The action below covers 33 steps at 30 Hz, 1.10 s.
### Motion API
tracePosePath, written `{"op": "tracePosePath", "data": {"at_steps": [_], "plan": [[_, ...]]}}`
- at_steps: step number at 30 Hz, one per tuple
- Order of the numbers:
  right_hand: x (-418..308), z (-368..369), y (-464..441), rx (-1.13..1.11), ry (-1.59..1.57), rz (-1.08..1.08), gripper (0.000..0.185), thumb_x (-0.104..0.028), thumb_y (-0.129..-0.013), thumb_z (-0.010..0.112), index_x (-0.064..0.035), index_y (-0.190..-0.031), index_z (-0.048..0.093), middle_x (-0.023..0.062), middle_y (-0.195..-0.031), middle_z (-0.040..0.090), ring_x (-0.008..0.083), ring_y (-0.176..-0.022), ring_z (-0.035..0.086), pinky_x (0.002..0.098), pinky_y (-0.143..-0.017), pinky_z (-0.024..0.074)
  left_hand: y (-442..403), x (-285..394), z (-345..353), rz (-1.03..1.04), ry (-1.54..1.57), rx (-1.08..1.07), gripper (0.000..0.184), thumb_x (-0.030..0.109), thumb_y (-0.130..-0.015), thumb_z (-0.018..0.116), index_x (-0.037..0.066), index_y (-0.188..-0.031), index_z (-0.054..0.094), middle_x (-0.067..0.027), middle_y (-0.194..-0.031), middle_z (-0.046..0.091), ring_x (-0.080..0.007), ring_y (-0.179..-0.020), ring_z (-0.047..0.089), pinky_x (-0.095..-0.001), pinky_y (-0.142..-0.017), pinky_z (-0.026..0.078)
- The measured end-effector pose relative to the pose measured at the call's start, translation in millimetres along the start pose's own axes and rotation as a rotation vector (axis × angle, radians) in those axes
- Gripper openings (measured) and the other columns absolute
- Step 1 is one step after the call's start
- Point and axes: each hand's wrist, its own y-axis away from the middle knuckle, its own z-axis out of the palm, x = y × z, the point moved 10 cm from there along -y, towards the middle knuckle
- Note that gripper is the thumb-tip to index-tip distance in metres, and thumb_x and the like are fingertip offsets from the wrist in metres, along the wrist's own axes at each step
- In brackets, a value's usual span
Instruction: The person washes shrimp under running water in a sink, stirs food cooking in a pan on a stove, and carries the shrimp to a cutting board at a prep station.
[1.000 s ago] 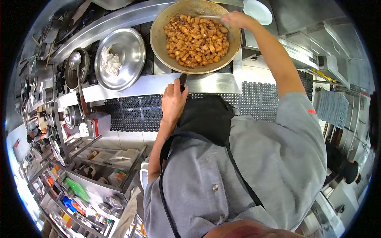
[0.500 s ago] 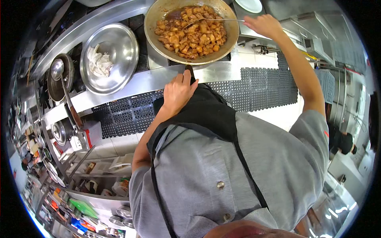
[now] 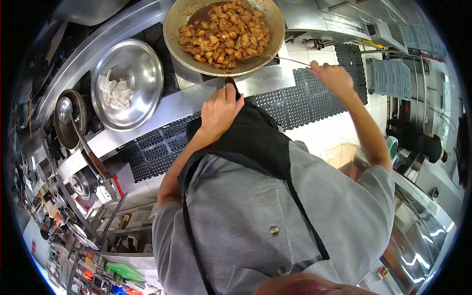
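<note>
A wide frying pan [image 3: 172,44] full of browned, diced meat in dark sauce [image 3: 228,35] sits on the stove. My left hand [image 3: 220,110] is closed around the pan's black handle [image 3: 232,87], close to its rim. To the right, my right hand [image 3: 334,78] grips the end of a long, thin-handled metal spoon [image 3: 293,60]. The spoon slants over the pan's right front rim. Its head lies at the near right edge of the meat and is partly hidden.
Left of the pan stands a round metal lid [image 3: 145,101] with a crumpled white cloth [image 3: 115,91] in it. Farther left, a ladle [image 3: 64,109] rests across a dark pan [image 3: 71,130]. A black perforated mat [image 3: 309,96] covers the floor. Another person [image 3: 418,137] is at far right.
My right hand has moved down toward me, drawing the spoon from the middle of the meat to the pan's near right edge. My left hand stays on the handle. The view has shifted slightly.
</note>
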Motion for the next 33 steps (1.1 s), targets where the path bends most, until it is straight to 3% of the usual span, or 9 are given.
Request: {"op": "tracePosePath", "data": {"at_steps": [7, 11, 15, 18, 22, 24, 27, 30, 33], "plan": [[-24, 35, -51, 0.134, -0.121, 0.242, 0.028, -0.042, -0.097, 0.042, -0.014, -0.101, 0.044, 0.0161, -0.072, 0.065, 0.0355, -0.066, 0.068, 0.0451, -0.052, 0.0544, 0, 3, 0, -0.001, -0.03, 0.006, 0.036, 0.029, -0.079, 0.072, 0.001, -0.097, 0.056, -0.0092, -0.066, 0.054, -0.0261, -0.058, 0.06, -0.0357, -0.048, 0.049], [-7, 2, -39, 0.102, -0.091, 0.178, 0.032, -0.046, -0.097, 0.04, -0.0156, -0.104, 0.048, 0.015, -0.063, 0.062, 0.035, -0.061, 0.066, 0.0455, -0.049, 0.0525, 1, 0, -4, -0.031, -0.07, -0.011, 0.037, 0.028, -0.079, 0.072, 0.001, -0.099, 0.057, -0.0098, -0.068, 0.055, -0.0264, -0.058, 0.06, -0.0355, -0.049, 0.049], [21, -45, -43, 0.128, -0.11, 0.217, 0.032, -0.046, -0.098, 0.037, -0.0164, -0.105, 0.048, 0.0152, -0.067, 0.064, 0.0378, -0.064, 0.066, 0.049, -0.052, 0.0521, 1, 1, -6, -0.018, -0.061, -0.009, 0.04, 0.032, -0.082, 0.069, 0.0, -0.102, 0.055, -0.009, -0.069, 0.055, -0.0248, -0.06, 0.062, -0.0355, -0.047, 0.05], [8, -39, -84, 0.23, -0.189, 0.242, 0.03, -0.042, -0.098, 0.038, -0.0141, -0.103, 0.047, 0.0144, -0.069, 0.065, 0.0368, -0.065, 0.066, 0.0478, -0.054, 0.0527, 1, 1, -5, -0.031, -0.034, -0.011, 0.043, 0.034, -0.081, 0.069, 0.0, -0.103, 0.055, -0.0091, -0.069, 0.055, -0.0258, -0.061, 0.062, -0.0362, -0.049, 0.05], [-27, 11, -81, 0.212, -0.255, 0.098, 0.03, -0.039, -0.099, 0.037, -0.0105, -0.104, 0.046, 0.017, -0.072, 0.065, 0.0373, -0.067, 0.066, 0.0476, -0.056, 0.0529, 0, -7, -10, -0.091, 0.06, -0.069, 0.044, 0.032, -0.08, 0.074, 0.001, -0.108, 0.06, -0.0132, -0.074, 0.061, -0.0298, -0.063, 0.062, -0.0371, -0.054, 0.05], [-17, 9, -58, 0.124, -0.255, 0.111, 0.03, -0.04, -0.099, 0.037, -0.0125, -0.106, 0.046, 0.0175, -0.071, 0.065, 0.0378, -0.066, 0.066, 0.0489, -0.054, 0.0524, 0, -21, -23, -0.108, 0.138, 0.03, 0.045, 0.036, -0.08, 0.073, 0.0, -0.105, 0.062, -0.0134, -0.074, 0.062, -0.0285, -0.064, 0.063, -0.0385, -0.054, 0.05], [23, -11, -43, 0.056, -0.197, 0.268, 0.03, -0.042, -0.099, 0.037, -0.0144, -0.106, 0.047, 0.0173, -0.069, 0.064, 0.0379, -0.065, 0.066, 0.05, -0.053, 0.0517, 7, -92, -62, -0.337, 0.195, 0.181, 0.036, 0.034, -0.082, 0.071, 0.001, -0.096, 0.069, -0.0149, -0.072, 0.064, -0.0253, -0.059, 0.062, -0.0372, -0.053, 0.049], [48, -30, -62, 0.25, -0.185, 0.348, 0.031, -0.043, -0.098, 0.038, -0.014, -0.104, 0.048, 0.0172, -0.068, 0.064, 0.0378, -0.065, 0.066, 0.0502, -0.053, 0.0522, 17, -205, -105, -0.483, -0.239, 0.291, 0.025, 0.029, -0.085, 0.066, 0.007, -0.097, 0.07, -0.0118, -0.067, 0.063, -0.0274, -0.059, 0.063, -0.0389, -0.053, 0.049], [41, 2, -85, 0.234, -0.218, 0.371, 0.03, -0.041, -0.098, 0.04, -0.0127, -0.103, 0.048, 0.0158, -0.067, 0.065, 0.0368, -0.065, 0.067, 0.0495, -0.053, 0.0526, 18, -287, -128, -0.724, -0.633, 0.121, 0.042, 0.036, -0.086, 0.063, 0.003, -0.113, 0.063, -0.0244, -0.104, 0.059, -0.0355, -0.094, 0.061, -0.0444, -0.079, 0.05]]}}
